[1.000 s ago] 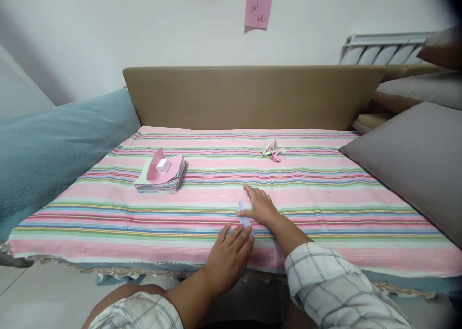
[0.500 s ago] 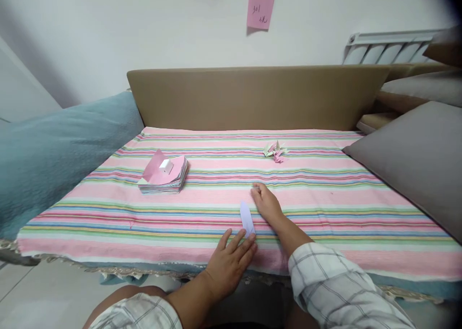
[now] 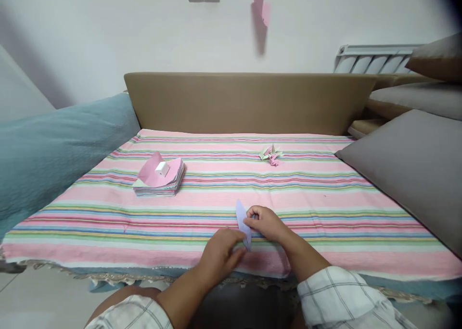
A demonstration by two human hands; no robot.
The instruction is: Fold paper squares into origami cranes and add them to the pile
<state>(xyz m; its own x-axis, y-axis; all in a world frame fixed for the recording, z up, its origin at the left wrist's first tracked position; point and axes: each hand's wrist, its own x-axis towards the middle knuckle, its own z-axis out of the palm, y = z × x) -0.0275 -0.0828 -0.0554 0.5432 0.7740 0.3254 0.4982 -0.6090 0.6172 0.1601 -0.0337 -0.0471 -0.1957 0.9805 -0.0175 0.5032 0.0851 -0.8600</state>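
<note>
A narrow folded piece of pale lavender paper (image 3: 241, 214) lies on the striped cloth in front of me, its pointed end away from me. My left hand (image 3: 223, 253) has thumb and fingers at the lower end of the paper, pinching it from the left. From the right, my right hand (image 3: 266, 222) has its thumb on the paper's edge, the other fingers curled. The fingertips partly cover the paper's lower half. Beyond the hands sits a small cluster of folded pink and pale green paper pieces (image 3: 271, 155).
A stack of paper sheets (image 3: 159, 190) with a small white block (image 3: 162, 169) on top stands at left. The striped cloth (image 3: 108, 213) covers the seat. A blue cushion (image 3: 65, 146) borders it left, grey cushions (image 3: 407, 151) right. A pink note (image 3: 260, 7) hangs on the wall.
My right hand has come back toward me onto the paper. My left hand has gone from lying flat to pinching the lower end. The wall note has lifted, and the view has shifted slightly.
</note>
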